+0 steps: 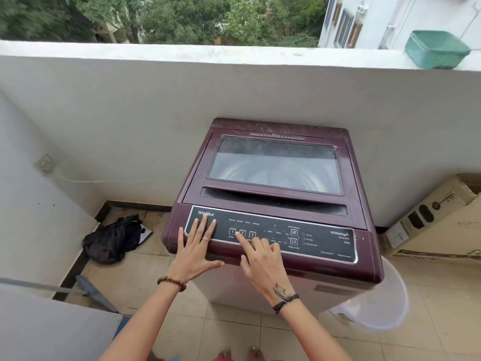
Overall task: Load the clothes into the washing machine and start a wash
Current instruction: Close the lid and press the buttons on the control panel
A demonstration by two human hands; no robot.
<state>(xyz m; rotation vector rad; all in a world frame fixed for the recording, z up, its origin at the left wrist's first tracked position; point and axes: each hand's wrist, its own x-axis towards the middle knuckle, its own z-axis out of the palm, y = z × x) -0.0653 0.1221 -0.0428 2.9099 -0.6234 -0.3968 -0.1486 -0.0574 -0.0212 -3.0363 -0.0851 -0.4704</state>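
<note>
Standing against the white balcony wall, the maroon top-loading washing machine is showing a shut lid with a dusty glass window, through which a pale drum is dimly showing. Along the machine's near edge, a black control panel is carrying numbered buttons and small white labels. The left hand is lying flat on the panel's left end, fingers straight and spread, holding nothing, with a ring on one finger. The right hand is extending its index finger onto the button marked 2, the other fingers loosely curled and gripping nothing. Left of the machine, a black bundle is lying on the tiled floor; right of it, a cardboard box is sitting.
</note>
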